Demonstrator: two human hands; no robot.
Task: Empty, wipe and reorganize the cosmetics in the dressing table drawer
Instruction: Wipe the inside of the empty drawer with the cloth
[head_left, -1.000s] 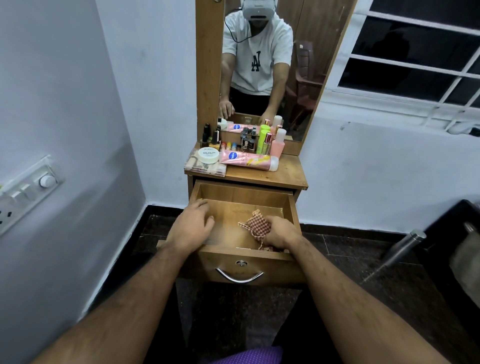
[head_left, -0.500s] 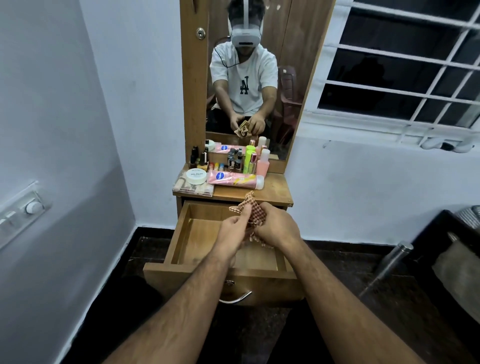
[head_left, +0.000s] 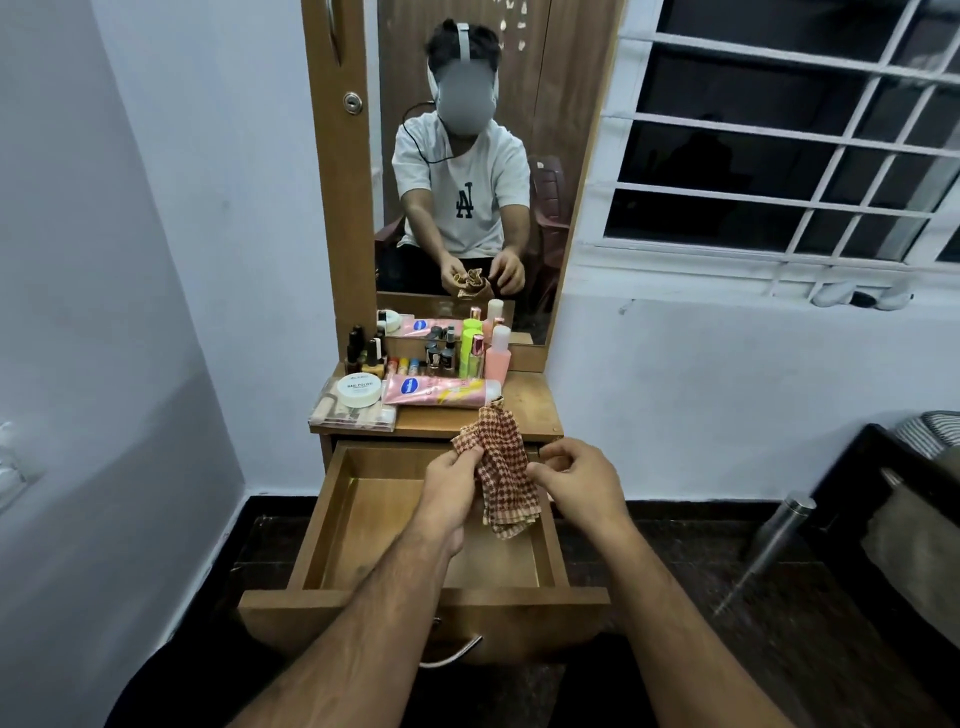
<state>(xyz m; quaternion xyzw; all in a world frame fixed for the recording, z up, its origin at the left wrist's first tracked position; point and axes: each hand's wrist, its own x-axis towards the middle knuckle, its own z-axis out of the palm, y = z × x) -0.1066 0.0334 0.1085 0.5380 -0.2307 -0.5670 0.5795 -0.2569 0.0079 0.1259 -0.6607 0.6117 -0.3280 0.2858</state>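
Brown-and-cream checked cloth (head_left: 501, 467), soft and crumpled, hangs above the pulled-out wooden drawer (head_left: 363, 525), whose smooth, glossy floor lies bare. The left hand (head_left: 449, 486) pinches the cloth's upper edge between thumb and curled fingers. The right hand (head_left: 576, 480), fingers loosely bent, touches its other side, though whether it grips is unclear. On the wooden tabletop (head_left: 535, 410) behind, a pink tube (head_left: 441, 391) lies flat beside a round white jar (head_left: 358, 391), with small bottles (head_left: 441, 353) standing upright against the mirror (head_left: 467, 156).
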